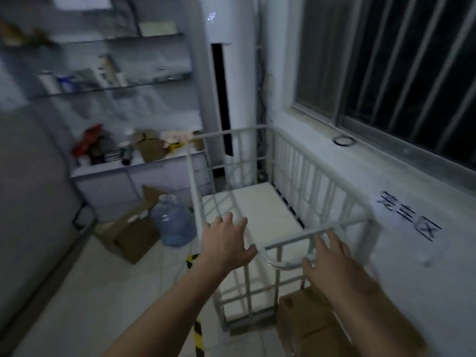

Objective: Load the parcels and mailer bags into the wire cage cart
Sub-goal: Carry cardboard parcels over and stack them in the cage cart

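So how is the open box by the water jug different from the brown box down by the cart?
The open cardboard box sits left of the wire cage cart, against the blue water jug, with its flaps up. The closed brown box lies at the cart's near right corner, below the right hand, with its top shut flat. Both are plain brown cardboard standing on the tiled floor, outside the cart.
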The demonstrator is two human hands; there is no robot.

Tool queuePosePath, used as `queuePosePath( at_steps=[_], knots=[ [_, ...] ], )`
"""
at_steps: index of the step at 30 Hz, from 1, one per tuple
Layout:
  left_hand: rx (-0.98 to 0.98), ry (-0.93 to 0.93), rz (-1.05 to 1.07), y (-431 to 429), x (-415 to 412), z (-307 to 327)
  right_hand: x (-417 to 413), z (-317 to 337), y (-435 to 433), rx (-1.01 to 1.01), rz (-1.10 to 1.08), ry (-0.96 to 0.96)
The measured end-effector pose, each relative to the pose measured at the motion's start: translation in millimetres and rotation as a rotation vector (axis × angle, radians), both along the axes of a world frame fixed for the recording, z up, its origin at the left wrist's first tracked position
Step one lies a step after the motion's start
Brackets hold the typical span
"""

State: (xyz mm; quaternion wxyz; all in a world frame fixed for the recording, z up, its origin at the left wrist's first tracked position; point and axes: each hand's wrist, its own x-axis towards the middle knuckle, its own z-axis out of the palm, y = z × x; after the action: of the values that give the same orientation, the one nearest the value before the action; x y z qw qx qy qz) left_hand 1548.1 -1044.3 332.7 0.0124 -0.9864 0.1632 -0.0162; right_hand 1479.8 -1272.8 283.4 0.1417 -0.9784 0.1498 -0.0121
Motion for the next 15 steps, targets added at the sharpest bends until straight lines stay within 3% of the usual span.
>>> queuePosePath(
  at_steps=[8, 15],
  knots=[
    [-0.105, -0.027, 0.605, 213, -105, 1, 31, 25, 209, -0.061, 0.483, -0.023],
    [-0.092, -0.050, 1.071, 371, -274, -4, -39, 29, 423, -0.067, 0.939, -0.020]
  ],
)
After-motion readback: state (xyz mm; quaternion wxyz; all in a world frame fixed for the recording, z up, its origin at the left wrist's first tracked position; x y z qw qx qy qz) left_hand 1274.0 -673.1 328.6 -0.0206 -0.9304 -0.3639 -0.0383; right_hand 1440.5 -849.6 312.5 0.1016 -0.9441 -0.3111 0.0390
